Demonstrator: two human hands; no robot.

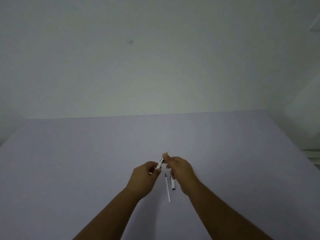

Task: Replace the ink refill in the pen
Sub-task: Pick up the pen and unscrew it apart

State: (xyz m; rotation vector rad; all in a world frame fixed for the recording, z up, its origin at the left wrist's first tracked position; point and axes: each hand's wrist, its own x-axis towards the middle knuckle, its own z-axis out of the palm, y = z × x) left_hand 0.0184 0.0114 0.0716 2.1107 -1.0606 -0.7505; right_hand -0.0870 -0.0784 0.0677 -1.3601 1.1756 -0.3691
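A pale lilac bench fills the lower half of the view, and its far edge runs straight across where it meets a plain light wall. The left side of the bench is bare right out to its slanting left edge, so there is wide open surface on that side. A small dark mark sits high on the wall.

The left forearm comes up from the bottom edge, angled toward the middle. The left hand is curled into a loose fist, thumb and fingers pinched around the white end of the pen, which it holds above the bench, tilted up and to the right. A silver section of the pen shows in the short gap between the two hands.

Just below that gap, a thin white ink refill lies flat on the bench, its dark tip pointing away from the person. Just beside it on the right lies a short white pen part with a dark end, partly hidden under the right hand.

The right hand is also curled, fingertips pressed on the upper end of the pen; what exactly it grips is too blurred to tell. Its forearm slants in from the lower right. Beyond it the bench is bare out to its right edge, where a blurred pale object shows.
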